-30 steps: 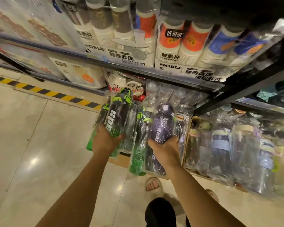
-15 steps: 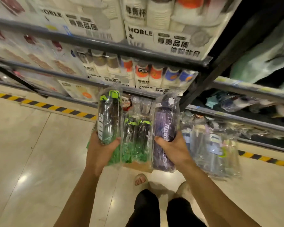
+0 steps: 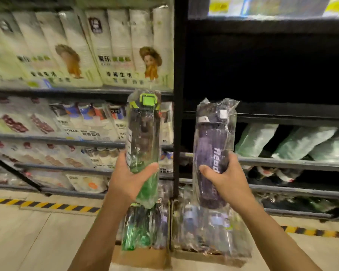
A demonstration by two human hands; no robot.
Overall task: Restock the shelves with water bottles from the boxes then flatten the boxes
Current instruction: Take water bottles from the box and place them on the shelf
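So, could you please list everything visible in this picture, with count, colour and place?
green bottle: one, green with lime lid, plastic-wrapped, held upright on the left
purple bottle: one, purple, plastic-wrapped, held upright on the right
cardboard boxes: two, brown, on the floor below both bottles
boxed bottles: several, green, purple, clear, standing in the boxes
cup packs: many, mostly white, left shelves
soft packs: about three, pale green, right shelf
hazard tape: yellow-black stripe, on the floor
left hand: one, grips the green bottle
right hand: one, grips the purple bottle
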